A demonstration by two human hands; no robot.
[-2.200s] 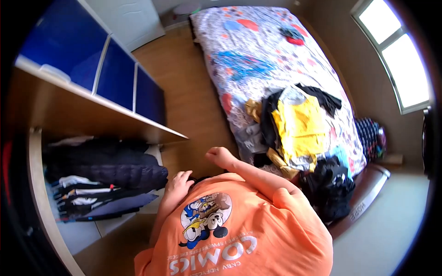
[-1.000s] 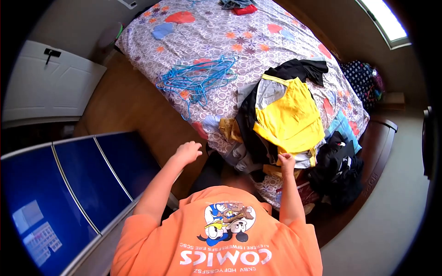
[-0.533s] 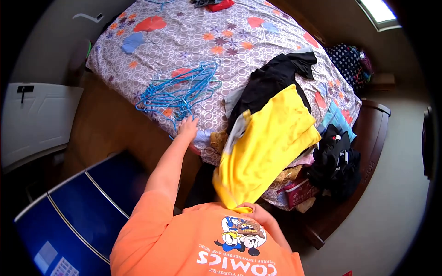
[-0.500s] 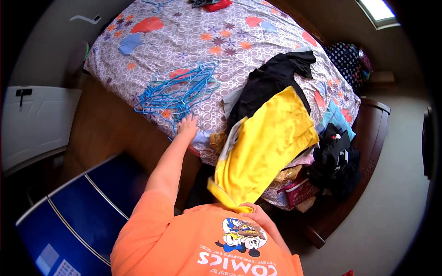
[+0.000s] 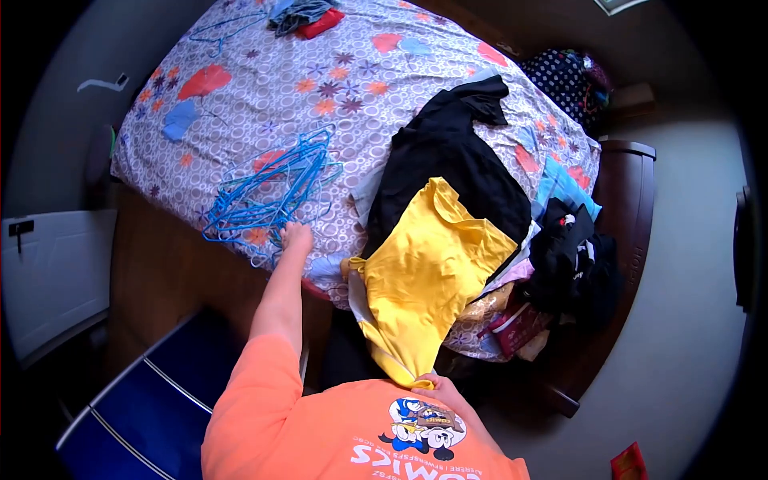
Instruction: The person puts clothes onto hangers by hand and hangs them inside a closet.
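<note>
My left hand [image 5: 296, 238] reaches out over the near edge of the bed, its fingers curled at the near end of a tangled pile of blue clothes hangers [image 5: 268, 188]. The exact grip is partly hidden. Close to my chest, my right hand [image 5: 438, 387] pinches the bottom edge of a yellow shirt [image 5: 432, 272]. The shirt stretches from there up onto the bed, where its upper end lies over a black garment [image 5: 448, 152].
The patterned bedsheet [image 5: 280, 88] covers the bed. Dark clothes [image 5: 576, 256] lie by the wooden headboard [image 5: 628, 208], beside a light blue cloth [image 5: 566, 188]. Jeans [image 5: 300, 16] and a red item [image 5: 322, 24] sit at the far side. A blue panelled surface [image 5: 144, 408] stands lower left.
My left hand has closed in at the hangers, its fingers now curled. The yellow shirt's upper end has dropped and spread out nearer to me. The view has shifted.
</note>
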